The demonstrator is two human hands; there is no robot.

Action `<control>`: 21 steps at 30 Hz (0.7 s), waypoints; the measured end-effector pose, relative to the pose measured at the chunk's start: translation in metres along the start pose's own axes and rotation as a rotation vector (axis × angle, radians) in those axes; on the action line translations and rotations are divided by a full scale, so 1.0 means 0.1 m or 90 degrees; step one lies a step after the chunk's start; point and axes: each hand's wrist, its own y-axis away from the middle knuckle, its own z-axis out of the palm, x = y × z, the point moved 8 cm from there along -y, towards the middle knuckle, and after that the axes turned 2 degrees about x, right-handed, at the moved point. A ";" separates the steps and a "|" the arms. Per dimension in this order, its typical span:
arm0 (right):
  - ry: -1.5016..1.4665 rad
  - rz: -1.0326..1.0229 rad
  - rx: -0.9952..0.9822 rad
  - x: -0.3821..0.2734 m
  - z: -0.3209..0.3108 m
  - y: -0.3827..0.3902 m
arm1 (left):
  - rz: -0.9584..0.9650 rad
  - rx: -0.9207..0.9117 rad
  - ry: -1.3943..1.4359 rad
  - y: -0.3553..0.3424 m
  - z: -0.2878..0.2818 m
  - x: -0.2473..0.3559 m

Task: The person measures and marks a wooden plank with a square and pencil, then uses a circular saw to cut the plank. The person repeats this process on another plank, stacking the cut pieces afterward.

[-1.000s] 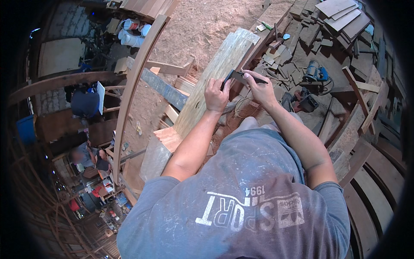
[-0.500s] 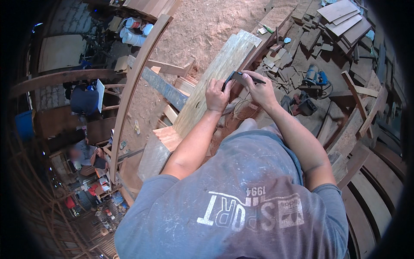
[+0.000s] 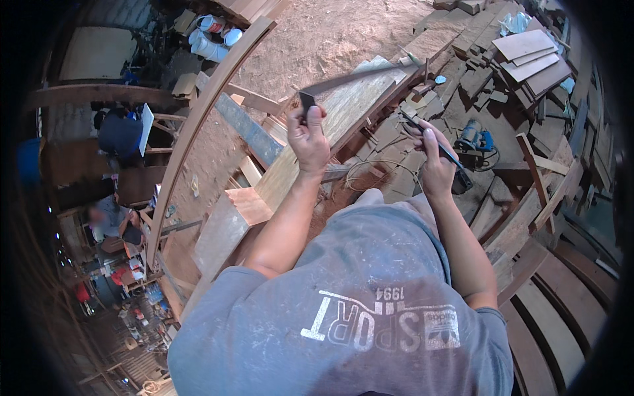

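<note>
My left hand (image 3: 308, 142) is raised above the pale wooden plank (image 3: 353, 99), closed round the black stock of a try square (image 3: 356, 80). The square's long metal blade reaches right, over the plank's far end. To the right, my right hand (image 3: 436, 155) grips a slim dark pen (image 3: 413, 121), held apart from the square and the wood. The plank slants from near my left forearm toward the far middle, with a darker board edge along its right side. At its near end sits a short, fresh-cut wood piece (image 3: 249, 205).
A long curved beam (image 3: 205, 125) crosses on the left. Wood offcuts and a blue power tool (image 3: 476, 135) lie at right, by stacked boards (image 3: 528, 49). White buckets (image 3: 208, 46) stand far left. Another person (image 3: 115, 218) sits at left.
My hands have moved apart. The left has lifted the try square up and leftward, its blade now swung out; the right has drawn back to the right with the pen.
</note>
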 end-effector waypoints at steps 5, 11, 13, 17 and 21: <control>0.022 -0.017 -0.003 0.05 -0.13 0.16 | 0.296 -0.014 -0.223 0.09 0.08 0.52; 0.080 0.011 -0.039 0.21 -0.14 0.11 | 0.285 -0.249 -0.516 0.60 0.27 0.05; 0.123 0.003 -0.042 0.24 -0.16 0.06 | 0.278 -0.263 -0.567 0.68 0.27 -0.10; 0.136 0.029 -0.059 0.35 -0.13 0.01 | 0.305 -0.285 -0.597 0.67 0.28 -0.23; 0.141 0.022 -0.095 0.34 -0.02 -0.02 | 0.285 -0.370 -0.575 0.58 0.31 -0.40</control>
